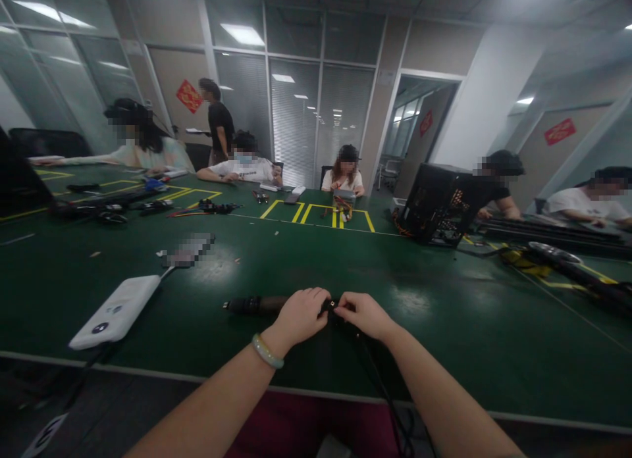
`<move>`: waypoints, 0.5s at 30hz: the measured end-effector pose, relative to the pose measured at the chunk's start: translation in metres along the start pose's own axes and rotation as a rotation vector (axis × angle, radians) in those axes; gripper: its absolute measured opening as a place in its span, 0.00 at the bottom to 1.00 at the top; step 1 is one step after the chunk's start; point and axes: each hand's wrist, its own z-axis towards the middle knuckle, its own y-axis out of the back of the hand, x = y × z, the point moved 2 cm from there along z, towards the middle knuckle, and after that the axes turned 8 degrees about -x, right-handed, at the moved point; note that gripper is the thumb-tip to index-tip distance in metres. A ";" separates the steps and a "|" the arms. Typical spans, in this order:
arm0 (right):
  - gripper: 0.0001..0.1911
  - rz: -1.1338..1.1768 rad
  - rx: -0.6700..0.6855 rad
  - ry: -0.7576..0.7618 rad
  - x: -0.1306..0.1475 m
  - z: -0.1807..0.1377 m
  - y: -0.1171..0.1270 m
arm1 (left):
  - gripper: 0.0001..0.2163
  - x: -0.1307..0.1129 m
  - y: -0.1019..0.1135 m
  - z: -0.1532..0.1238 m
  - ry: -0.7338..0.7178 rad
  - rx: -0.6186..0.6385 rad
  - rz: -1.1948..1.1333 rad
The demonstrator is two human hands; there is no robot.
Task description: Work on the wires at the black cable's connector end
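A black cylindrical tool (254, 305) lies on the green table (296, 260) close to the front edge, its tip pointing left. My left hand (300, 315), with a pale bead bracelet on the wrist, is closed around the tool's right end. My right hand (364, 313) meets it fingertip to fingertip and pinches a small black connector (332, 306) at that end. A black cable (375, 372) runs from the connector down over the table edge toward me.
A white power bank (118, 310) lies at the front left, its cable going off the edge. A black computer case (434, 204) stands at the right. Cables and tools are scattered at the far left. Several people sit around the table's far sides.
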 end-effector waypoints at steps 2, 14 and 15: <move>0.07 0.012 -0.029 -0.027 -0.003 -0.002 -0.005 | 0.09 0.003 0.002 0.000 -0.029 -0.011 -0.019; 0.09 0.142 -0.208 -0.203 -0.001 -0.006 -0.022 | 0.09 0.011 0.009 -0.001 -0.016 -0.031 -0.017; 0.08 0.088 -0.189 -0.197 0.000 -0.006 -0.022 | 0.09 0.010 0.009 -0.002 -0.009 -0.040 -0.018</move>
